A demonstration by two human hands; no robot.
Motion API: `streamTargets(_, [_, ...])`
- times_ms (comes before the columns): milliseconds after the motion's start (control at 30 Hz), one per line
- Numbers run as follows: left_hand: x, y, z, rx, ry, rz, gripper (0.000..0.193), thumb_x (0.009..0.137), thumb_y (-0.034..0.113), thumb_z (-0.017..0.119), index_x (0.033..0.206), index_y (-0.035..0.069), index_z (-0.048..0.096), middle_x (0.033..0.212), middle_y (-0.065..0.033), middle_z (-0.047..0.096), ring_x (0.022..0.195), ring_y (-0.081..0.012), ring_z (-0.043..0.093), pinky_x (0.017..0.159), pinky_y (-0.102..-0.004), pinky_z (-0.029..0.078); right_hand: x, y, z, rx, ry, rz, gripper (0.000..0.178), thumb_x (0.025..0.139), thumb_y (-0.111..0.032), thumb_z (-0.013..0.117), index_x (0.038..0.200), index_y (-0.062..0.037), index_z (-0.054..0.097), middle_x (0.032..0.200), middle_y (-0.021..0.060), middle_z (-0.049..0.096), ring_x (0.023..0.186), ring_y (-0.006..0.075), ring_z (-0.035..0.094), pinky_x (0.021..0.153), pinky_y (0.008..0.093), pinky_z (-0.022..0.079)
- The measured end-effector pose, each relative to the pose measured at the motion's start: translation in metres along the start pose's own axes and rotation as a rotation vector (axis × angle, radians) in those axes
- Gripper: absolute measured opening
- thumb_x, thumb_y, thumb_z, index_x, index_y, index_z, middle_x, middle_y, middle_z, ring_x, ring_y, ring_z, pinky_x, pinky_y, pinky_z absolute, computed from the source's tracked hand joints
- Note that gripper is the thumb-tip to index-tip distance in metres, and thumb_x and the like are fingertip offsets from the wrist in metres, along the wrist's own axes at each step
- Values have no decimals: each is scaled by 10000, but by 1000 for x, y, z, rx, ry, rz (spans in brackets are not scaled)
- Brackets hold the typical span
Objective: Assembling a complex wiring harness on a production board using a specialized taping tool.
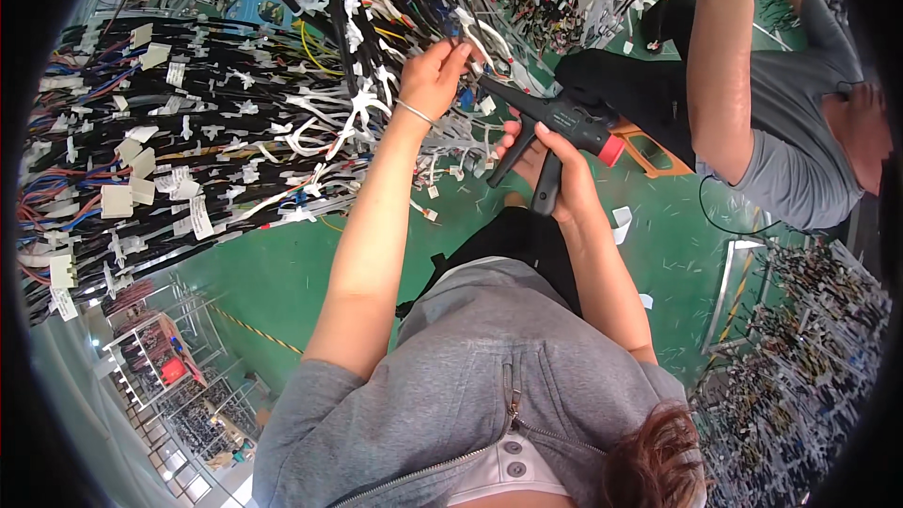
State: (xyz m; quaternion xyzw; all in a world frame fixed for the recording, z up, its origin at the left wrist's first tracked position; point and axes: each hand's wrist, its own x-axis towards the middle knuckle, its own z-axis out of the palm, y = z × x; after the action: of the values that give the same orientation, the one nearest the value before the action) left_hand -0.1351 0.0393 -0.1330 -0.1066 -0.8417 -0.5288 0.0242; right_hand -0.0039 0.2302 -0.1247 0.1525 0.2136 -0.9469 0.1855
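Observation:
My right hand (560,169) is wrapped round the handle of a black cable tie gun (555,113) with a red knob at its rear end. Its narrow nose points up and left, into the edge of a thick bundle of wiring harnesses (348,0). Beside that nose, my left hand (435,80) is closed in a pinch among the white-wrapped cable ends. What the left fingertips hold is too small to make out. White clips and connectors stud the black cables around both hands.
More harnesses with pale tags (132,169) hang at the left. A co-worker (790,141) stands close on the right, near an orange frame-shaped thing (663,160). Another mass of cables (800,367) fills the lower right. Scraps lie on the green floor (282,273).

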Motion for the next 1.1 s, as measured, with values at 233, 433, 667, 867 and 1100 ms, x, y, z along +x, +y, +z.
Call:
streamTargets(233, [-1,7,6,47,-68,24,226,949,244,636,1065,50,651,855,-65,725,803,-141,698,725,-265,521,-15,12,-30,-266,-17,-69,344,964,-236,567,1230,-18,564,818,47,590,767,159,571,667,302,445])
streamTargets(433, [4,-8,-1,201,-219,-168,247,897,142,717,1102,31,635,982,-29,687,879,-91,632,792,-243,506,-33,58,-144,-2039,220,-533,453,912,-196,631,1326,-36,546,985,84,673,890,256,636,827,406,493])
streamTargets(667, [2,-18,-8,225,-387,-199,184,976,153,596,1101,21,621,1071,-64,709,954,-103,636,856,-256,489,-3,54,-196,-189,262,142,351,934,-194,595,1200,34,619,1122,88,673,959,188,643,870,308,495])
streamTargets(867, [-1,-13,-8,31,-368,-158,138,952,84,608,1070,12,600,1037,-42,708,897,-92,648,815,-241,515,35,44,-224,-35,295,133,338,885,-60,540,1191,84,542,1158,168,650,1040,266,646,953,386,523])
streamTargets(1100, [-1,-6,-10,179,-386,-179,118,972,77,575,1074,18,566,1076,-94,697,997,-116,618,884,-268,479,37,43,-252,-17,247,259,398,866,-44,509,1249,65,514,1195,183,634,1067,281,641,1006,383,501])
